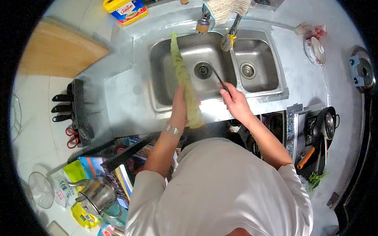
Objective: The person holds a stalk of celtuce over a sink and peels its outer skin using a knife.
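Observation:
A long, pale green celtuce stem (182, 72) slants across the left side of the large sink basin (157, 94). Its thin tip points to the back wall, and its thick end reaches over the front rim. My left hand (179, 104) is closed around the lower part of the stem. In my right hand (236, 103) is the black handle of a slim knife (221, 83). The narrow blade points up and left over the basin, near the drain (203, 70), apart from the stem. My fingers partly hide the handle.
A smaller basin (260, 59) adjoins on the right, with a faucet (236, 25) and cloth glove (226, 11) behind. A knife rack (80, 112) and wooden board (59, 49) stand left. A lidded bowl (315, 51) and a wok (328, 118) are right. A kettle (98, 194) stands lower left.

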The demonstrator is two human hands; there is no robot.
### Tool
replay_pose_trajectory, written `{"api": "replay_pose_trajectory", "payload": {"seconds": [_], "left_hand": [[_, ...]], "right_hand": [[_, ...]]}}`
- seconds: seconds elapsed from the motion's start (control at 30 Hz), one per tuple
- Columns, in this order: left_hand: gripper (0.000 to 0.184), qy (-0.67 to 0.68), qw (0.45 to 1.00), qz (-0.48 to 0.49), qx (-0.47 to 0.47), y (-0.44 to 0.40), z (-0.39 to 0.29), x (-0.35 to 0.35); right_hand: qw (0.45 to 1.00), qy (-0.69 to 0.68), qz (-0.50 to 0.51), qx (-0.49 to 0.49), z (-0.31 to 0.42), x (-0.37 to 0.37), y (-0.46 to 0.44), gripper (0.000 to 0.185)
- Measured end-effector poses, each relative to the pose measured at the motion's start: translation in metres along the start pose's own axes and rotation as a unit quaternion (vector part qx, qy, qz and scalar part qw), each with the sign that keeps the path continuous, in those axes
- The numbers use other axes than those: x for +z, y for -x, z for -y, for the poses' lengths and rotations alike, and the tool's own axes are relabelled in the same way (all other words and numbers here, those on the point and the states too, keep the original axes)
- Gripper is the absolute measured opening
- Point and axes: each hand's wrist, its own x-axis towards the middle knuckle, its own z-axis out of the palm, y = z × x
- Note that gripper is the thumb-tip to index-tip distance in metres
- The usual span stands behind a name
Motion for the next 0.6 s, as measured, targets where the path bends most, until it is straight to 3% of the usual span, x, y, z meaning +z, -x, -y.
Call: {"api": "replay_pose_trajectory", "payload": {"seconds": [0.03, 0.1, 0.2, 0.6], "left_hand": [[0.045, 0.006, 1.000, 0.000, -0.001, 0.000, -0.004, 0.003], [0.043, 0.050, 0.996, 0.064, -0.035, -0.004, -0.013, 0.011], [0.042, 0.089, 0.996, 0.020, -0.009, -0.011, -0.017, 0.031], [0.042, 0.130, 0.987, 0.094, -0.009, -0.040, -0.028, 0.043]], "right_hand": [[0.999, 0.019, 0.016, 0.032, 0.004, -0.007, 0.004, 0.034], [0.970, 0.124, -0.047, -0.205, 0.005, -0.016, 0.015, 0.027], [0.964, 0.153, -0.051, -0.213, 0.031, -0.026, 0.036, 0.024], [0.897, 0.324, -0.041, -0.297, 0.072, -0.029, 0.051, 0.033]]}}
